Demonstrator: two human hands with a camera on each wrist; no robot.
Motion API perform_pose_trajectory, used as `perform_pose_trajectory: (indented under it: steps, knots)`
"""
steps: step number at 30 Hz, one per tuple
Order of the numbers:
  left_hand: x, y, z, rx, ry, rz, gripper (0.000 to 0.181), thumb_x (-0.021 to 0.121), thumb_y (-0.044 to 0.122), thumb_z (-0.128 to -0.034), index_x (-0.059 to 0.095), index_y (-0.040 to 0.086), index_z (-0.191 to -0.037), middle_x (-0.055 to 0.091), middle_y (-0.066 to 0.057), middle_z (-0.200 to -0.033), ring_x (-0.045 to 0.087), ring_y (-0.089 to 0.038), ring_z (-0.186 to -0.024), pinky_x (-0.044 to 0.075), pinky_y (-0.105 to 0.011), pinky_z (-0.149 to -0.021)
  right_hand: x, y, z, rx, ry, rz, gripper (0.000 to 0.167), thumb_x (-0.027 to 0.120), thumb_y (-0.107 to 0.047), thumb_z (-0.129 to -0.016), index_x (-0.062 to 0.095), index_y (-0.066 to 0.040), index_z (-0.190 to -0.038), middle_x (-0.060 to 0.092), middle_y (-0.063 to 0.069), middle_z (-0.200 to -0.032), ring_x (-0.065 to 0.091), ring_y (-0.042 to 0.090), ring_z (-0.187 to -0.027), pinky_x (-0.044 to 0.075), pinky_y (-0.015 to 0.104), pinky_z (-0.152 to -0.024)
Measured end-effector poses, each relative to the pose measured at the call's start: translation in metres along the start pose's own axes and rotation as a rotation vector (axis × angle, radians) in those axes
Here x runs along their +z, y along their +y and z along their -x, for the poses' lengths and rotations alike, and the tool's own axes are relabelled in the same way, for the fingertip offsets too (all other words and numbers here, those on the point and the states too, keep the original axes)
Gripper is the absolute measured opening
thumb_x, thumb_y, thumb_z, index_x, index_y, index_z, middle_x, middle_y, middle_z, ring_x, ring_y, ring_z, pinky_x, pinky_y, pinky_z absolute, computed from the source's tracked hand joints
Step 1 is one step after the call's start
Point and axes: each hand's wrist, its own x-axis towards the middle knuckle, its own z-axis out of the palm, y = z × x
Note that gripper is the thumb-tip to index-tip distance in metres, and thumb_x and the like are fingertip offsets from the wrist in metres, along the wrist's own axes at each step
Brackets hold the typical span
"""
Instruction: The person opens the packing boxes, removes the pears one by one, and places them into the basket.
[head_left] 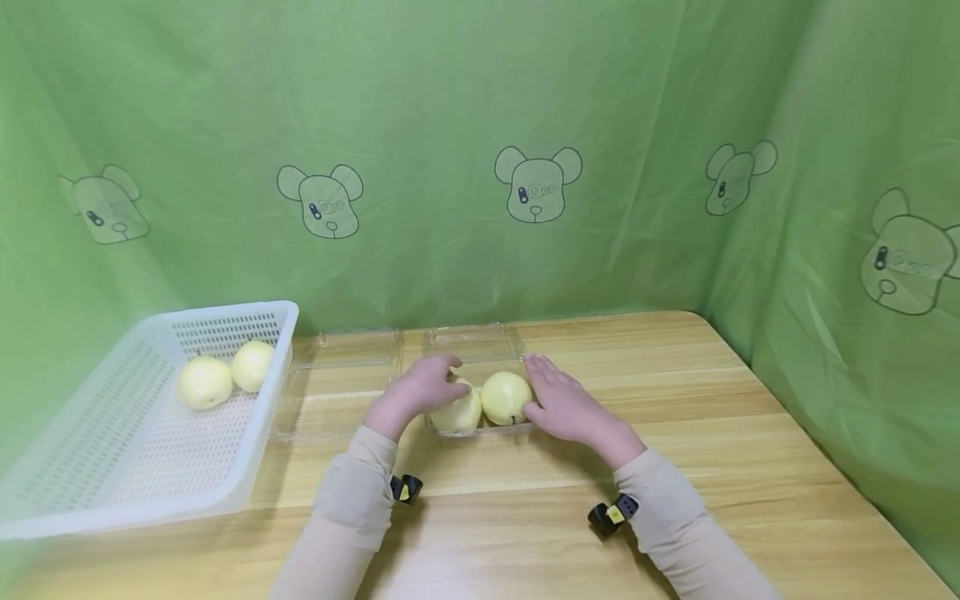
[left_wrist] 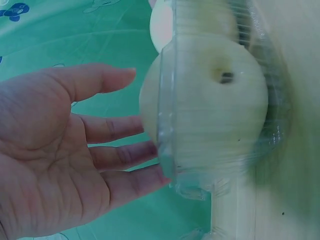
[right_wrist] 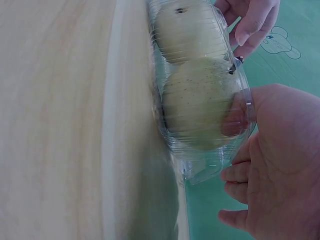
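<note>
Two pale yellow pears lie side by side in a clear plastic clamshell box (right_wrist: pixel 192 145), its lid (head_left: pixel 476 337) folded back toward the curtain. My left hand (head_left: pixel 422 388) is at the left pear (head_left: pixel 459 413), its fingers loosely spread; in the left wrist view the fingertips reach the box's rim by the pear, and the thumb stands apart from it. At the right end, my right hand (head_left: pixel 567 406) lies along the box with straight fingers. Its thumb reaches over the rim beside the right pear (head_left: pixel 505 398), seen through the plastic in the right wrist view.
A white perforated basket (head_left: pixel 258 433) stands on the left, holding two more pears (head_left: pixel 206 382) near its far end. Between basket and box lies another clear plastic container (head_left: pixel 337 383). Green curtains enclose the back and sides of the wooden table (head_left: pixel 720 500).
</note>
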Motion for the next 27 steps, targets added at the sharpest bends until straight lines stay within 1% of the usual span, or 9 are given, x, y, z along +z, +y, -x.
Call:
perform_pose_trajectory:
  steps: [4, 10, 14, 17, 23, 27]
  knots:
    - [0.007, 0.0, -0.003, 0.001, -0.008, -0.02, 0.062, 0.067, 0.029, -0.0898, 0.046, 0.0, -0.14, 0.058, -0.019, -0.136, 0.058, -0.034, -0.122, 0.046, -0.048, -0.107, 0.0, 0.0, 0.0, 0.003, 0.002, 0.001, 0.075, 0.046, -0.029, -0.093, 0.017, 0.009, -0.151, 0.018, 0.025, -0.159, 0.018, 0.042, -0.148, 0.021, 0.056, -0.121]
    - [0.014, 0.002, -0.005, 0.01, -0.009, -0.05, 0.067, 0.075, 0.029, -0.0829, 0.049, 0.001, -0.138, 0.055, -0.017, -0.139, 0.051, -0.035, -0.129, 0.04, -0.049, -0.112, 0.001, 0.0, 0.0, 0.007, 0.003, -0.002, 0.075, 0.047, -0.029, -0.092, 0.017, 0.008, -0.151, 0.018, 0.025, -0.16, 0.018, 0.042, -0.148, 0.021, 0.056, -0.121]
    - [0.017, 0.004, -0.004, 0.01, -0.005, -0.055, 0.07, 0.079, 0.028, -0.0785, 0.051, 0.0, -0.136, 0.057, -0.018, -0.136, 0.051, -0.037, -0.128, 0.041, -0.051, -0.111, 0.001, 0.0, 0.0, 0.013, -0.003, -0.007, 0.075, 0.047, -0.029, -0.093, 0.016, 0.007, -0.151, 0.017, 0.024, -0.16, 0.018, 0.041, -0.148, 0.021, 0.056, -0.121]
    - [0.02, 0.005, -0.005, 0.02, -0.002, -0.071, 0.072, 0.082, 0.027, -0.0757, 0.052, -0.002, -0.134, 0.059, -0.02, -0.133, 0.054, -0.037, -0.124, 0.043, -0.051, -0.109, 0.001, -0.001, 0.0, 0.014, -0.006, -0.01, 0.076, 0.047, -0.029, -0.093, 0.016, 0.007, -0.152, 0.017, 0.024, -0.16, 0.017, 0.041, -0.149, 0.02, 0.056, -0.121]
    - [0.025, 0.003, -0.008, 0.03, -0.011, -0.075, 0.073, 0.083, 0.027, -0.0737, 0.053, -0.002, -0.133, 0.062, -0.02, -0.129, 0.06, -0.035, -0.116, 0.048, -0.048, -0.103, 0.0, -0.002, 0.001, 0.013, -0.003, -0.008, 0.075, 0.046, -0.029, -0.093, 0.016, 0.008, -0.151, 0.017, 0.024, -0.16, 0.018, 0.041, -0.149, 0.021, 0.056, -0.121]
    - [0.03, 0.0, -0.011, 0.026, -0.014, -0.067, 0.074, 0.084, 0.028, -0.0728, 0.053, -0.001, -0.134, 0.061, -0.02, -0.129, 0.059, -0.034, -0.116, 0.048, -0.048, -0.104, -0.001, -0.002, 0.001, 0.014, -0.004, -0.013, 0.075, 0.046, -0.029, -0.093, 0.016, 0.007, -0.151, 0.017, 0.024, -0.16, 0.017, 0.041, -0.149, 0.021, 0.056, -0.121]
